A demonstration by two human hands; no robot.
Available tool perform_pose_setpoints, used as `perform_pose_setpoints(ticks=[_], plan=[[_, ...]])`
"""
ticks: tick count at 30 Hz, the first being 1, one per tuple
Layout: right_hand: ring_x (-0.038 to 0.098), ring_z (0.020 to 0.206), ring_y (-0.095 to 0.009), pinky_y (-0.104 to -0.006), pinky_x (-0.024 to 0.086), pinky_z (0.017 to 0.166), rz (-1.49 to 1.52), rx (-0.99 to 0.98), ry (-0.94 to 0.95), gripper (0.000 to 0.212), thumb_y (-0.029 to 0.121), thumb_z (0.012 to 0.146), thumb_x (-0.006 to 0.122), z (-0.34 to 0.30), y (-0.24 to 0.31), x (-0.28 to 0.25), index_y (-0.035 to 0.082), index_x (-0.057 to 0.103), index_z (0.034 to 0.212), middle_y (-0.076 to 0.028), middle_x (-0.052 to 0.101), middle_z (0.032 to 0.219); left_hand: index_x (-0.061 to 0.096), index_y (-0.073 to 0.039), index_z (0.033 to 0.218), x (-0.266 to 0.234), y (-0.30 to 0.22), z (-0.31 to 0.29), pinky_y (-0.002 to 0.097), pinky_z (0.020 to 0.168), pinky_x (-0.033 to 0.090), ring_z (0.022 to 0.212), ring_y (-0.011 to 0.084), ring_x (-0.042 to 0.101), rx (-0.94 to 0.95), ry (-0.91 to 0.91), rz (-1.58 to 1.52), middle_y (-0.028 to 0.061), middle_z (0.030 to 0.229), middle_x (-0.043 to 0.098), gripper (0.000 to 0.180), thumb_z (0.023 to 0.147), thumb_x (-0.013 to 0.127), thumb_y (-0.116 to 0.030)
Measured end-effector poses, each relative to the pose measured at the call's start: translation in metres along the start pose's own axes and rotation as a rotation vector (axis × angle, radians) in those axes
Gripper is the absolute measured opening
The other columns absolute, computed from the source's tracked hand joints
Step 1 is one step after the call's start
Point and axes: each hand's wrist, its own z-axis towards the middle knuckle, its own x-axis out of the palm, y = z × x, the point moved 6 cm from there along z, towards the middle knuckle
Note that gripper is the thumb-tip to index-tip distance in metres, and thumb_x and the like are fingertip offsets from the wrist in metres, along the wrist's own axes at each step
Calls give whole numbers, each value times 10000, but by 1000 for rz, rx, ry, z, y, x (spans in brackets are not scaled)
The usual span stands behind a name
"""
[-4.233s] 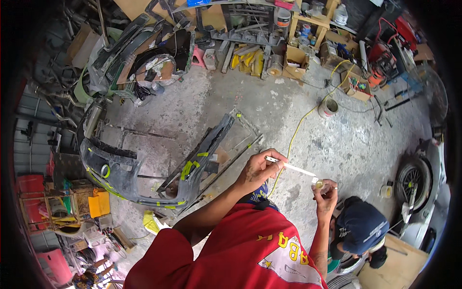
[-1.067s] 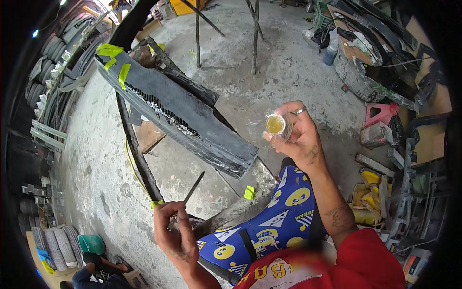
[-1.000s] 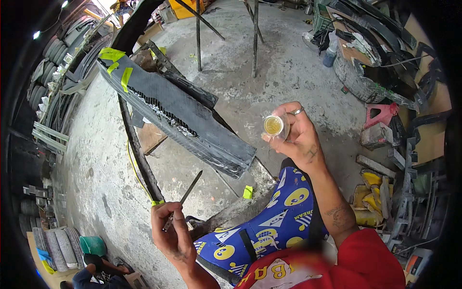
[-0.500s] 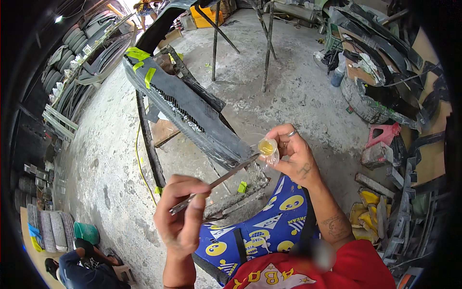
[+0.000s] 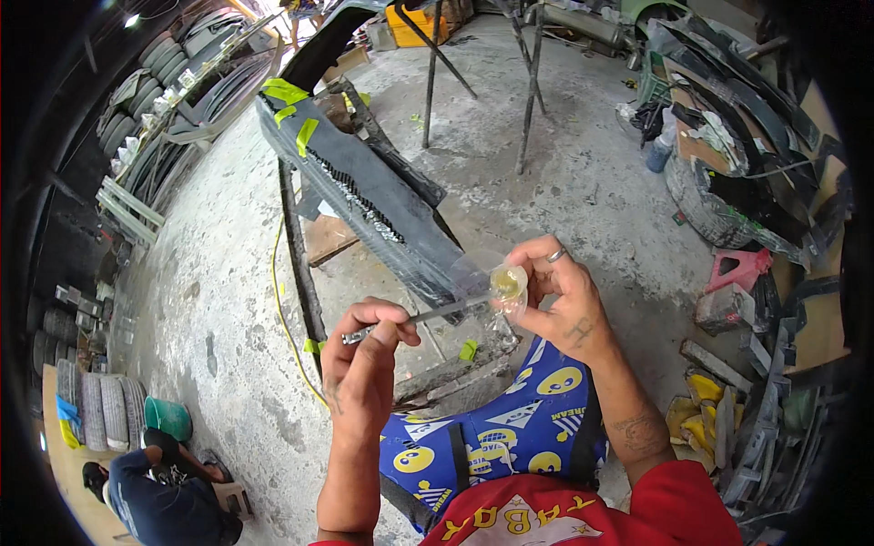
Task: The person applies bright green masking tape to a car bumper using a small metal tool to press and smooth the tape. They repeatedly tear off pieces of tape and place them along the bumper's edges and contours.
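My left hand (image 5: 364,364) pinches the handle end of a slim, flat metal stick (image 5: 437,314) between thumb and fingers. The stick points right, its far tip against a small clear plastic pouch or cup (image 5: 506,284) with yellow matter inside. Thumb and fingers of my right hand (image 5: 563,296) hold that pouch by its right side. Whether the tip is in the yellow matter or only at the rim, I cannot tell. Just beyond both hands runs a long grey car body panel (image 5: 364,196) with a ragged dark grille strip and yellow-green tape at its far end.
Metal stand legs (image 5: 534,100) rise from the stained concrete floor. At right lie a pink plastic piece (image 5: 736,270) and yellow scraps (image 5: 701,405). A person (image 5: 168,496) sits at lower left near a green bucket (image 5: 169,419). A yellow cord (image 5: 276,273) crosses the floor.
My left hand has moved slightly right and up, bringing the stick to a flatter angle. My right hand still holds the pouch. The whole view has shifted slightly.
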Motion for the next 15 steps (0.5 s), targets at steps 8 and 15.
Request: perform_pose_setpoints(ticks=[8, 15], plan=[[632, 778, -58, -213, 499, 681, 62, 184, -4, 402, -28, 808, 775, 4, -11, 5, 61, 517, 1103, -25, 683, 903, 606, 77, 1124, -28, -13, 7, 308, 856, 453, 895, 174, 591, 1, -88, 49, 116, 966, 624, 216, 990, 553, -84], [615, 741, -52, -202, 482, 649, 89, 192, -40, 370, -26, 821, 772, 2, -21, 8, 43, 517, 1079, -40, 694, 880, 594, 77, 1119, -40, -14, 16, 311, 841, 459, 877, 175, 576, -22, -114, 97, 116, 952, 614, 209, 990, 530, -75]])
